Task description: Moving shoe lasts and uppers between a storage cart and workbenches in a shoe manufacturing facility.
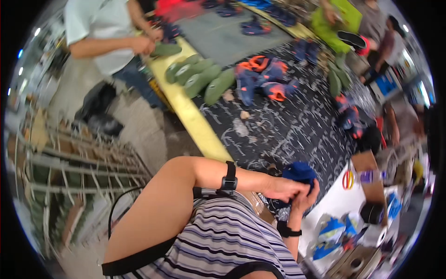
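Note:
Both my hands meet over the near right part of the patterned black tabletop (274,135), around a dark blue, rounded, soft-looking thing (298,172). Its exact kind is hard to make out through the blur. My left hand (282,189) reaches across from the left, fingers bent and closed against its near side. From below comes my right hand (305,197), with its fingers wrapped up along the right side of the same thing. Black straps circle both of my arms. Farther up the table lies a cluster of navy and orange shoes (262,76).
Several green shoe-shaped pieces (200,79) line the yellow table edge (195,125). A person in a white shirt (97,32) works at the far left; others are at the far right. A white side table (320,223) carries a cardboard box, tape and blue-white packets. Metal racks (83,158) stand left.

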A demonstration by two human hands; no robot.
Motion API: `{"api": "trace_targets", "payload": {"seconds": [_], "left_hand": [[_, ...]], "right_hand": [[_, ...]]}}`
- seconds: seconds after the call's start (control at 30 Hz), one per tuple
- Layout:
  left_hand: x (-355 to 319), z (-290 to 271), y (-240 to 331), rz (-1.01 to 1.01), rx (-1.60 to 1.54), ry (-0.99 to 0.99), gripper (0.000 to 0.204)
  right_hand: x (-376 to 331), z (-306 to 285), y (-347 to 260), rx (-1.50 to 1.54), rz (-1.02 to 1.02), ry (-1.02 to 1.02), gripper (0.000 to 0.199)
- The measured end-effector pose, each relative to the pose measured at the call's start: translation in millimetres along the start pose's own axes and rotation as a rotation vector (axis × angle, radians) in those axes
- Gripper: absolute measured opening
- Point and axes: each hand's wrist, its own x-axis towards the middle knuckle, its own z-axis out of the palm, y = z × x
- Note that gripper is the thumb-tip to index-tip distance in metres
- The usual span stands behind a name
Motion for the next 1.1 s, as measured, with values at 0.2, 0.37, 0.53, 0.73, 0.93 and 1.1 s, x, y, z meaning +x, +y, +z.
{"api": "trace_targets", "payload": {"seconds": [0.2,0.37,0.53,0.73,0.93,1.1], "left_hand": [[-156,-63,-13,0.185,0.618,0.459,0.046],[-311,-107,-111,0.042,0.902,1.457,0.042],[-423,-87,-240,-0.015,0.671,1.712,0.042],[-496,-12,-348,0.140,0.339,2.071,0.040],[-562,112,-356,0.437,0.670,2.624,0.024],[-598,228,-349,0.362,1.137,3.006,0.020]], "right_hand": [[2,-39,5,-0.743,-0.391,-0.108,0.035],[-14,40,-80,-0.423,-0.397,-0.470,0.031],[-106,179,-139,-0.135,-0.507,-1.231,0.028],[-282,281,-278,0.102,-0.900,-1.776,0.027],[-419,328,-397,0.554,-1.066,-1.798,0.035],[-496,306,-491,1.081,-1.248,-1.633,0.059]]}}
